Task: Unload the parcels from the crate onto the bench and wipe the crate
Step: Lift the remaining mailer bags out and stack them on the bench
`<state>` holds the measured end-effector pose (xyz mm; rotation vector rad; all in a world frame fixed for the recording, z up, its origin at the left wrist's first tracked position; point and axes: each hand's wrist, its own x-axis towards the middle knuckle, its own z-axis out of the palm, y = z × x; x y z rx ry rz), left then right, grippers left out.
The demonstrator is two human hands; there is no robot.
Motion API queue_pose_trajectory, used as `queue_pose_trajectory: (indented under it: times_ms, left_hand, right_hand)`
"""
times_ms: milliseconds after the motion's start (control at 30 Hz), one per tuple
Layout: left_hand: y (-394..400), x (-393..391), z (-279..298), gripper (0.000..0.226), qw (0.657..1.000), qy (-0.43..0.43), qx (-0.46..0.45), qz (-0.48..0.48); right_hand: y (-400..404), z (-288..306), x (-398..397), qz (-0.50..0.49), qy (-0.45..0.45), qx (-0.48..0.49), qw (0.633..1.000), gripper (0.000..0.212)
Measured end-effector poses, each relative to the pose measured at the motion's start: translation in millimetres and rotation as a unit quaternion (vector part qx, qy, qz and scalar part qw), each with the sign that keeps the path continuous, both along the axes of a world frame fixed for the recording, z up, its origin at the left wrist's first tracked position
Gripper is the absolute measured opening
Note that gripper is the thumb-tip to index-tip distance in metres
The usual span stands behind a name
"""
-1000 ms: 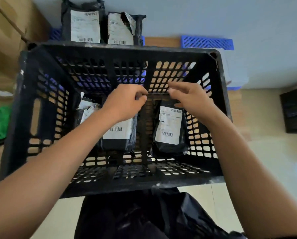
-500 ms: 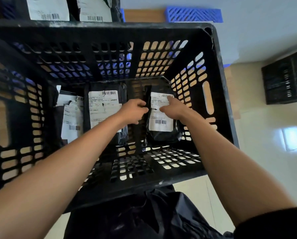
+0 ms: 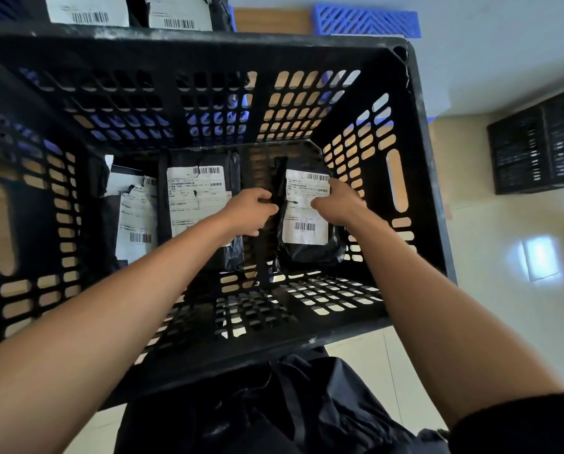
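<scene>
Reaching deep into the black crate, the left hand curls its fingers onto the left edge of the right-hand parcel while the right hand grips its right edge. Lifting it level, both edges held evenly, seems wisest. Left of the fingers lie a middle parcel and a torn-label parcel; the crate's tall walls hem the lift. Beyond, two parcels sit already unloaded.

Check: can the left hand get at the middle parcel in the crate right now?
Probably yes. The left hand sits right over the middle parcel, whose label lies face up with nothing stacked on it inside the crate.
</scene>
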<state>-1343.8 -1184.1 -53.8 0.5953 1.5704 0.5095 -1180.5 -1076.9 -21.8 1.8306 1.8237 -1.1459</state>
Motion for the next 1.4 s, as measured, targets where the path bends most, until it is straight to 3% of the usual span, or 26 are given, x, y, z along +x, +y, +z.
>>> queue_pose_trajectory:
  times_ms: [233,300,400,467,600,733,800,1000,1233,1400]
  left_hand:
    - [-17.4,-5.8,-0.4,0.053,1.000,-0.011,0.005,-0.026]
    - [-20.4,-7.1,-1.3,0.054,0.999,-0.009,0.005,-0.036]
    - [-21.5,-6.7,-3.7,0.054,0.999,-0.005,0.006,-0.043]
    - [-22.3,-4.4,-6.4,0.055,0.999,-0.006,0.002,-0.042]
    - [-24.6,1.3,-14.1,0.057,0.999,-0.015,-0.013,-0.045]
    - [-23.0,4.5,-20.1,0.059,0.998,-0.014,-0.018,-0.064]
    - [-20.6,7.5,-20.0,0.061,0.997,-0.010,-0.023,-0.075]
    - [-14.0,13.8,-19.9,0.071,0.997,0.013,-0.025,-0.078]
    - [-3.1,12.2,-12.4,0.059,0.999,-0.017,-0.034,-0.016]
    - [1.2,6.8,12.3,0.051,0.999,-0.007,-0.007,0.045]
  right_hand:
    - [-7.6,-4.7,-1.1,-0.058,0.044,-0.078,0.994,0.080]
    - [-8.6,-6.5,-2.1,-0.025,0.023,-0.100,0.994,0.083]
    - [-14.2,-9.6,-3.8,0.098,-0.084,-0.123,0.984,0.087]
    - [-17.3,-10.4,-7.9,0.113,-0.089,-0.141,0.980,0.087]
    - [-16.3,-11.2,-12.9,0.047,0.017,-0.158,0.986,0.084]
    - [-10.8,-11.0,-8.8,-0.020,0.036,-0.009,0.999,0.057]
    - [-6.3,-13.7,-7.0,-0.038,0.026,-0.004,0.999,0.046]
    - [-4.8,-23.2,-4.6,-0.069,0.042,-0.079,0.994,0.063]
    - [-3.6,-17.1,-9.3,-0.088,0.108,-0.112,0.984,0.048]
    - [2.5,11.2,-15.1,-0.072,0.109,-0.056,0.990,0.059]
